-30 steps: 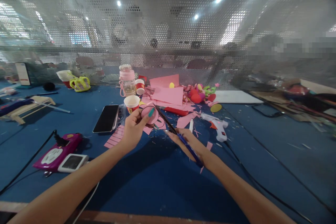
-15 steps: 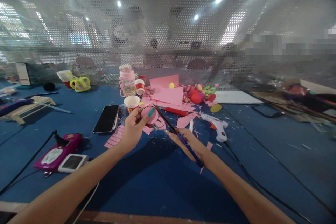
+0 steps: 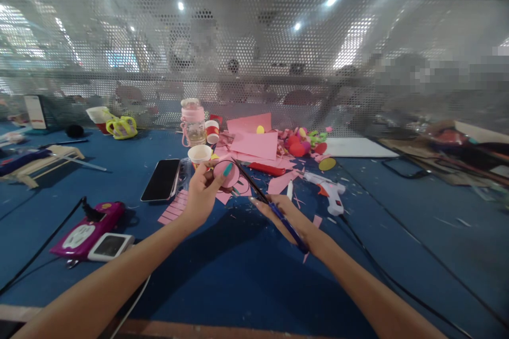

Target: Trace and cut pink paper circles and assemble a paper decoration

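Observation:
My left hand [image 3: 203, 195] pinches a round pink paper piece [image 3: 226, 174] between thumb and fingers, held up over the blue table [image 3: 246, 275]. My right hand [image 3: 288, 217] is closed on blue-handled scissors [image 3: 274, 209], whose dark blades [image 3: 248, 177] reach up to the edge of the pink piece. Pink paper scraps [image 3: 175, 209] lie just below my left hand.
A white glue gun [image 3: 331, 190] with a black cord lies right of my hands. A phone [image 3: 162, 179], paper cups [image 3: 200, 154], a pink bottle [image 3: 192, 121] and pink sheets [image 3: 254, 143] sit behind. A magenta device [image 3: 85, 230] is at left. Perforated metal screen [image 3: 254, 58] closes the back.

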A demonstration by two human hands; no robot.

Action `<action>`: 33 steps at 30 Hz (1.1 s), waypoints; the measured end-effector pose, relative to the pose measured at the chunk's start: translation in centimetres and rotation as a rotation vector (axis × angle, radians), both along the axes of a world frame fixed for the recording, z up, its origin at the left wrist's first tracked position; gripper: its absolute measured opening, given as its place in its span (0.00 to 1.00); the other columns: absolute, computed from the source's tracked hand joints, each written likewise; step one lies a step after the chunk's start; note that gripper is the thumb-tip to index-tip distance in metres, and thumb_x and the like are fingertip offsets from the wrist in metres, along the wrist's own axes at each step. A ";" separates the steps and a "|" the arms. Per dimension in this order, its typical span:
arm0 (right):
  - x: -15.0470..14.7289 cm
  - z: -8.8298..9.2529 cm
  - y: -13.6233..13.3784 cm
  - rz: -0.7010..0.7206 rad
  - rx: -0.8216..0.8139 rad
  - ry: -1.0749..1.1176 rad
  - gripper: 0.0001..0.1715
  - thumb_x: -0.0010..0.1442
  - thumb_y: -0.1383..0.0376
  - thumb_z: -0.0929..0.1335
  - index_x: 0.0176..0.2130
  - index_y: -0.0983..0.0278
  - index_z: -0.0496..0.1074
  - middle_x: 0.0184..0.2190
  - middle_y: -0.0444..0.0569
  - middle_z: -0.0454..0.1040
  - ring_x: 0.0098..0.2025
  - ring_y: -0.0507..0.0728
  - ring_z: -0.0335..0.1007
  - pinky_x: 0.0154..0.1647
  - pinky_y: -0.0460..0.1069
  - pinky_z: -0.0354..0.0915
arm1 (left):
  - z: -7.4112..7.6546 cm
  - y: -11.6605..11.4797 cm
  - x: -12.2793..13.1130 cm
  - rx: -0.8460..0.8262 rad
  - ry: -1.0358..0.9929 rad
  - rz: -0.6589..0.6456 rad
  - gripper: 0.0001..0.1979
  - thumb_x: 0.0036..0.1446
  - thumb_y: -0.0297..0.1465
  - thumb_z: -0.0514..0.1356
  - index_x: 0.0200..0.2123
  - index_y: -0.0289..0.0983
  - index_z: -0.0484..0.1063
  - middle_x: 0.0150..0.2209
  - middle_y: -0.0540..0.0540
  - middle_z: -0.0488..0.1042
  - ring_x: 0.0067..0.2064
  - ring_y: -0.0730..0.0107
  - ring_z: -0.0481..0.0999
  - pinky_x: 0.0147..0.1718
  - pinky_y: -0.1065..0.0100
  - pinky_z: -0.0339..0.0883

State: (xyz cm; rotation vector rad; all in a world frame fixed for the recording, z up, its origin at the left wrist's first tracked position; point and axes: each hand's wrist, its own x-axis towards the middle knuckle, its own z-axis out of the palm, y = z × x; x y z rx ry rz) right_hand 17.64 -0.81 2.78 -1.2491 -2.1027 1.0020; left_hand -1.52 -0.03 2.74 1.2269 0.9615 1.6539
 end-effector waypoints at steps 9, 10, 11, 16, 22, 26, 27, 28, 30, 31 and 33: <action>0.0 0.3 -0.1 -0.008 -0.011 -0.030 0.21 0.55 0.51 0.60 0.22 0.63 0.52 0.19 0.39 0.47 0.21 0.47 0.43 0.20 0.45 0.44 | 0.1 0.0 -0.1 0.015 0.037 0.015 0.18 0.47 0.36 0.61 0.41 0.34 0.64 0.29 0.49 0.73 0.25 0.76 0.72 0.24 0.72 0.72; 0.1 0.3 -0.1 -0.011 -0.011 -0.034 0.22 0.55 0.50 0.60 0.22 0.63 0.53 0.19 0.39 0.47 0.21 0.47 0.43 0.20 0.45 0.44 | 0.1 0.0 -0.1 0.016 0.041 0.018 0.19 0.47 0.36 0.60 0.42 0.34 0.65 0.29 0.49 0.73 0.25 0.76 0.72 0.24 0.72 0.72; 0.1 0.3 -0.1 -0.013 -0.009 -0.036 0.22 0.55 0.50 0.60 0.22 0.63 0.53 0.19 0.39 0.47 0.21 0.47 0.43 0.20 0.45 0.43 | 0.1 0.0 -0.2 0.017 0.046 0.022 0.19 0.48 0.36 0.60 0.42 0.34 0.65 0.29 0.50 0.73 0.25 0.77 0.72 0.24 0.73 0.72; 0.0 0.4 -0.1 -0.016 -0.003 -0.035 0.24 0.53 0.47 0.61 0.22 0.63 0.52 0.18 0.39 0.47 0.21 0.47 0.43 0.20 0.45 0.44 | 0.1 0.1 -0.2 0.029 0.042 0.043 0.18 0.48 0.36 0.60 0.43 0.35 0.68 0.30 0.49 0.73 0.26 0.77 0.71 0.23 0.75 0.70; -0.4 0.2 -0.2 -0.067 -0.034 0.041 0.22 0.54 0.48 0.60 0.23 0.63 0.55 0.19 0.39 0.48 0.21 0.47 0.43 0.19 0.45 0.44 | -0.2 0.6 0.2 -0.104 -0.171 -0.093 0.20 0.44 0.36 0.64 0.40 0.34 0.67 0.25 0.50 0.73 0.23 0.74 0.73 0.25 0.70 0.70; -0.5 0.0 -0.4 -0.072 0.000 0.070 0.22 0.53 0.49 0.61 0.22 0.63 0.54 0.19 0.39 0.47 0.21 0.47 0.43 0.19 0.45 0.43 | -0.4 0.7 0.4 -0.202 -0.229 -0.150 0.17 0.39 0.33 0.67 0.33 0.32 0.69 0.23 0.50 0.72 0.21 0.78 0.71 0.24 0.72 0.69; -0.6 0.0 -0.4 -0.078 0.004 0.073 0.23 0.53 0.49 0.61 0.22 0.63 0.55 0.19 0.39 0.47 0.21 0.47 0.42 0.19 0.45 0.43 | -0.4 0.7 0.4 -0.191 -0.221 -0.141 0.17 0.39 0.33 0.66 0.33 0.32 0.70 0.22 0.51 0.72 0.21 0.79 0.70 0.23 0.73 0.68; -0.6 -0.1 -0.4 -0.083 0.001 0.075 0.23 0.53 0.48 0.61 0.22 0.64 0.55 0.19 0.39 0.47 0.21 0.47 0.42 0.19 0.45 0.43 | -0.4 0.7 0.3 -0.169 -0.205 -0.121 0.16 0.40 0.33 0.66 0.33 0.31 0.70 0.22 0.51 0.71 0.20 0.79 0.70 0.23 0.73 0.67; -0.5 -0.3 -0.4 -0.083 -0.029 0.076 0.23 0.53 0.48 0.61 0.23 0.64 0.57 0.18 0.39 0.48 0.20 0.47 0.43 0.18 0.45 0.43 | -0.2 0.6 0.2 -0.126 -0.144 -0.067 0.14 0.41 0.34 0.65 0.31 0.31 0.71 0.20 0.52 0.70 0.20 0.79 0.69 0.22 0.74 0.67; -0.5 -0.5 -0.4 -0.081 -0.050 0.080 0.22 0.53 0.48 0.61 0.24 0.64 0.58 0.18 0.39 0.49 0.20 0.47 0.44 0.18 0.45 0.43 | -0.2 0.5 0.2 -0.112 -0.104 -0.045 0.13 0.42 0.34 0.65 0.30 0.31 0.71 0.20 0.52 0.70 0.20 0.79 0.69 0.22 0.74 0.67; -0.4 -0.7 -0.4 -0.086 -0.088 0.105 0.22 0.53 0.48 0.61 0.27 0.64 0.61 0.17 0.39 0.51 0.19 0.47 0.45 0.18 0.44 0.43 | 0.0 0.3 0.2 -0.098 -0.026 -0.028 0.12 0.43 0.35 0.64 0.29 0.31 0.71 0.19 0.52 0.69 0.19 0.79 0.69 0.21 0.75 0.67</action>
